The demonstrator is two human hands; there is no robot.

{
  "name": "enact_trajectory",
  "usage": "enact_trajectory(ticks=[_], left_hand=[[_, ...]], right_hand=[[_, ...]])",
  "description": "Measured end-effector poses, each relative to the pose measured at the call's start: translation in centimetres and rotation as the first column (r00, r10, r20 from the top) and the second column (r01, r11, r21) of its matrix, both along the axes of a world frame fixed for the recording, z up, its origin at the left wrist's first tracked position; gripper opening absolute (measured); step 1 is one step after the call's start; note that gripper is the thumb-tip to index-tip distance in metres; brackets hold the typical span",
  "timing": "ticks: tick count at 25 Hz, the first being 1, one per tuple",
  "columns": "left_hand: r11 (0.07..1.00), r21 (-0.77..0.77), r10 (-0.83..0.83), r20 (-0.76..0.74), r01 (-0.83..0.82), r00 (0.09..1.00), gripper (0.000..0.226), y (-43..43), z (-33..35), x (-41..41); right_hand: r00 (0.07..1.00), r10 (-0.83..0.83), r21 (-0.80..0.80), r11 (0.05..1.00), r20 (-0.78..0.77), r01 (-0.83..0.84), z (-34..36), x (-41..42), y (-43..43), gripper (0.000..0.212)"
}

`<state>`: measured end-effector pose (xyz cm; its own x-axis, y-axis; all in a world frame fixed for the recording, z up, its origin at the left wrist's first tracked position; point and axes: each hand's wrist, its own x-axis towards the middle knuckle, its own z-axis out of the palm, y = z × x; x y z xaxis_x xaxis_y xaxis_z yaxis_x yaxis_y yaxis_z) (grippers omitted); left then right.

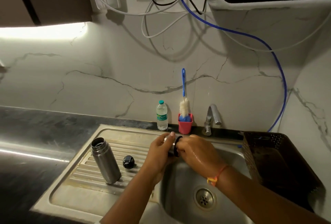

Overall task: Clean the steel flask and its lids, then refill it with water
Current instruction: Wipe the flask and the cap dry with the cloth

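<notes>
White marble-veined wall tiles back a dark tabletop [35, 134] with a steel sink [125, 130] let into it. The work looks to be at an early-to-middle stage. The flask [105, 161] stands upright and uncapped on the ribbed draining board, a plain brushed-steel cylinder with an open mouth. The small black lid [128, 161], round and glossy, probably plastic, sits just beside it.

Over the basin, the left hand [157, 150] has its grip wrapped round the steel cap [171, 145]. The right hand [198, 150], shiny with water, curls its fingers onto the cap's black rim. From here I can't tell whether they rub inside it or only pinch the edge.

No water runs from the chrome tap [212, 116]. The fluffy bottle brush [184, 105] stands in its pink cup [185, 123]. By my reckoning the flask body, the black lid and the refill are not yet done.
</notes>
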<state>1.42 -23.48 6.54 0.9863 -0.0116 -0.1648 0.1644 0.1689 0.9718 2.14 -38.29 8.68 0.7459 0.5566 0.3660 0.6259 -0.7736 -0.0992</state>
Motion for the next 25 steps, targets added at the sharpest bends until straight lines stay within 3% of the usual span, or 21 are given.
enact_trajectory(ticks=[4, 6, 8, 9, 11, 13, 14, 16, 19, 22, 25], left_hand=[[0.916, 0.365, 0.093, 0.207, -0.165, 0.974, 0.046, 3.6, -2.1, 0.1], [0.715, 0.665, -0.009, 0.316, -0.215, 0.949, 0.062, 6.5, -3.6, 0.6], [0.502, 0.846, -0.155, 0.29, -0.178, 0.944, 0.074, 8.9, -5.7, 0.4], [0.493, 0.857, -0.153, 0.258, -0.153, 0.954, 0.076, 9.8, -7.0, 0.2], [0.688, 0.713, 0.01, 0.175, -0.133, 0.985, 0.071, 11.3, -9.5, -0.3], [0.91, 0.387, 0.181, -0.043, -0.151, 0.983, 0.07, 12.0, -11.3, -0.8], [0.96, 0.23, 0.198, -0.153, -0.16, 0.968, 0.075, 12.2, -12.1, -0.9], [0.979, 0.109, 0.192, -0.242, -0.17, 0.951, 0.089, 12.7, -13.8, -1.0], [0.966, 0.142, 0.248, -0.265, -0.217, 0.932, 0.07, 13.2, -15.4, -1.4], [0.945, 0.278, 0.24, -0.236, -0.171, 0.942, 0.063, 14.1, -17.0, -1.4], [0.832, 0.55, 0.136, -0.072, -0.074, 0.988, 0.066, 14.6, -17.4, -0.9]], right_hand=[[0.916, -0.204, -0.084, 0.979, -0.345, 0.186, -0.7, 0.5, 2.3, 0.024], [0.833, -0.306, -0.128, 0.952, -0.461, 0.279, -1.7, 0.6, 1.9, 0.034], [0.849, -0.32, -0.087, 0.945, -0.42, 0.314, -3.9, 0.4, 1.6, 0.036], [0.861, -0.317, -0.026, 0.942, -0.398, 0.335, -5.0, 0.0, 1.7, 0.034], [0.845, -0.284, 0.127, 0.918, -0.453, 0.377, -6.6, -0.8, 2.5, 0.024], [0.787, -0.228, 0.283, 0.847, -0.573, 0.451, -8.1, -1.3, 3.8, 0.021], [0.754, -0.181, 0.364, 0.79, -0.631, 0.494, -8.8, -1.3, 4.3, 0.019], [0.696, -0.085, 0.493, 0.645, -0.713, 0.584, -10.2, -1.1, 5.2, 0.014], [0.637, -0.021, 0.55, 0.483, -0.771, 0.681, -12.2, -1.0, 6.4, 0.015], [0.583, 0.0, 0.533, 0.406, -0.813, 0.743, -13.3, -1.4, 7.4, 0.015], [0.561, -0.024, 0.516, 0.36, -0.827, 0.777, -13.5, -2.0, 7.9, 0.014]])
